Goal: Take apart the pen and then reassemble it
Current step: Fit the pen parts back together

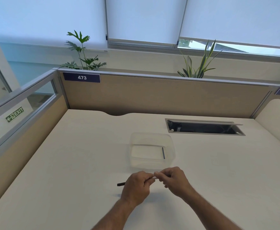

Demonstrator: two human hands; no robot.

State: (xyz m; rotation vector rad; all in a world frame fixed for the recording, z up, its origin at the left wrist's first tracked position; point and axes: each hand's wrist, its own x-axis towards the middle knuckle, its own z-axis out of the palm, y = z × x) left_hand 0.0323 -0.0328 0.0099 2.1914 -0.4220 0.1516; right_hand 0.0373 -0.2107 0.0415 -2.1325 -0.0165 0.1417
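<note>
Pen parts are held just above the pale bench, close to its near edge, between two bare hands that meet at mid-frame. The left hand is curled around the dark barrel, whose open end sticks out to the left past the knuckles and casts a small shadow on the bench below. The right hand comes in from the other side, its fingers pinched closed on a small light-coloured piece at the barrel's right end; what that piece is cannot be told, because the fingertips hide most of it. Both forearms are bare and run down out of the lower edge of the view.

Just beyond the hands stands a clear plastic container, open at the top. A thin dark rod, possibly the ink refill, lies along its right inner side.

Farther back and to the right, a cable hatch is set into the bench with its lid raised. A beige partition closes the far edge and carries a dark label reading 473. Two leafy plants rise behind it, under windows with white roller blinds. On the left, a glass side panel shows a green exit sign.
</note>
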